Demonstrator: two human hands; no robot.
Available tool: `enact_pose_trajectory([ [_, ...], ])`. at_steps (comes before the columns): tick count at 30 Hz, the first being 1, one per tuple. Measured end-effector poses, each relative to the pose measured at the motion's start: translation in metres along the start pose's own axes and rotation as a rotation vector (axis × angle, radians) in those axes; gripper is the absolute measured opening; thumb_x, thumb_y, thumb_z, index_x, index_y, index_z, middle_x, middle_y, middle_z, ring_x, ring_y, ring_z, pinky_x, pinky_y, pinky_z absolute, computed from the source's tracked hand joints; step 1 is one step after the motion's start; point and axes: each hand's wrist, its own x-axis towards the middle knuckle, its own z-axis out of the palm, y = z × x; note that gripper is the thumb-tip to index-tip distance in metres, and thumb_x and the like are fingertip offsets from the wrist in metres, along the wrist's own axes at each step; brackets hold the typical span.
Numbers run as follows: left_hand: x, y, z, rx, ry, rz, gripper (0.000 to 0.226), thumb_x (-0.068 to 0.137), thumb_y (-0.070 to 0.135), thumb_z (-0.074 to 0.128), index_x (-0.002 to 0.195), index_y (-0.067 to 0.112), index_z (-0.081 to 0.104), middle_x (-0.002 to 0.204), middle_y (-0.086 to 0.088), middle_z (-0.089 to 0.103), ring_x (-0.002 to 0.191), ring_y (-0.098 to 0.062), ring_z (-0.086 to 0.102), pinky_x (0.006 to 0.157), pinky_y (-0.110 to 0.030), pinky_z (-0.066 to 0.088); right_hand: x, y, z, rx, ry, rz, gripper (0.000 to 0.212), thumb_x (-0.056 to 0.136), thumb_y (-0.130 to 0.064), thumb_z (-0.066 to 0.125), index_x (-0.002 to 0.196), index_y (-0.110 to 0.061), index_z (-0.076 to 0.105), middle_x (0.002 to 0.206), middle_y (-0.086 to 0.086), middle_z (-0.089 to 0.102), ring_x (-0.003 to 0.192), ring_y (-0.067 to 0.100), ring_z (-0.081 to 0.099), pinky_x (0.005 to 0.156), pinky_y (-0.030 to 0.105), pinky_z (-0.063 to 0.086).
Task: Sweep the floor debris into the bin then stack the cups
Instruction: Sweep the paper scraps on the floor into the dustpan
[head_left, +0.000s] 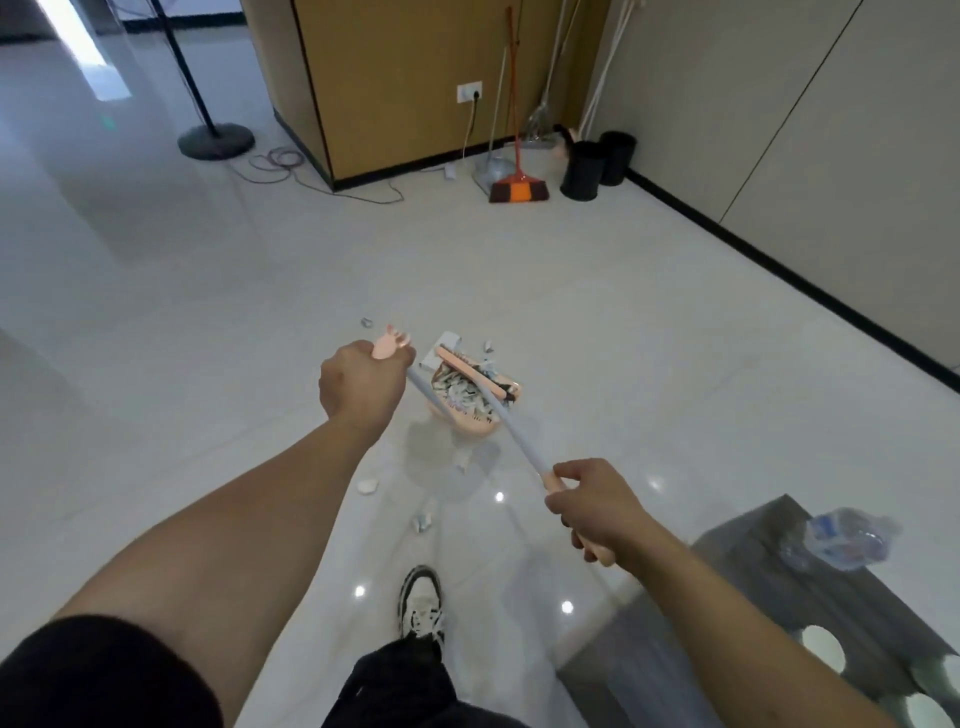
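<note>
Both arms reach forward: the left hand (361, 382) is curled round the pink top of the dustpan handle (390, 344), and the right hand (597, 506) grips the broom handle (511, 431). The pink dustpan (470, 415), between the hands, holds paper scraps with the broom head across it. Two black bins (584, 169) stand far beyond the dustpan by the wall; three scraps (423, 521) lie on the floor on its near side.

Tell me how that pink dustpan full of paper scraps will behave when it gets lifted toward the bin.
The dustpan is heaped with paper scraps, so it is probably light. Its load looks loose and may spill if tilted. The left hand holds only its long handle, so it may swing.
</note>
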Motion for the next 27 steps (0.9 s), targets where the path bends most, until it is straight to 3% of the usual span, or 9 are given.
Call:
enact_pose_trajectory([
  [6,0.128,0.089,0.059,-0.016,-0.075,0.061,0.041,0.070,0.058,0.069,0.063,0.018,0.062,0.061,0.000,0.061,0.060,-0.022,0.060,0.051,-0.027,0.036,0.098,-0.095,-0.050,0.068,0.073,0.063,0.052,0.091,-0.009,0.055,0.142,-0.019,0.052,0.082,0.012,0.058,0.045,0.019,0.049,0.041,0.024,0.040],
  [14,0.254,0.203,0.160,0.012,-0.106,0.143,0.040,0.075,0.057,0.068,0.073,0.017,0.067,0.067,-0.003,0.064,0.064,-0.024,0.061,0.055,-0.030,0.045,0.219,-0.164,-0.138,0.179,0.165,0.046,0.053,0.091,-0.013,0.058,0.143,-0.020,0.052,0.080,0.008,0.059,0.035,0.013,0.047,0.039,0.022,0.038],
  [20,0.343,0.288,0.278,0.004,-0.094,0.166,0.040,0.075,0.056,0.068,0.069,0.017,0.063,0.067,-0.004,0.063,0.065,-0.025,0.060,0.055,-0.031,0.043,0.355,-0.204,-0.239,0.220,0.161,-0.008,0.050,0.087,-0.010,0.058,0.136,-0.020,0.059,0.073,0.009,0.058,0.035,0.014,0.047,0.040,0.022,0.038],
  [27,0.422,0.404,0.398,0.004,-0.048,0.104,0.040,0.074,0.057,0.068,0.077,0.017,0.068,0.071,-0.003,0.064,0.069,-0.027,0.061,0.058,-0.031,0.044,0.474,-0.265,-0.382,0.257,0.132,-0.028,0.048,0.086,-0.012,0.060,0.133,-0.022,0.060,0.073,0.011,0.058,0.038,0.015,0.046,0.041,0.024,0.038],
])
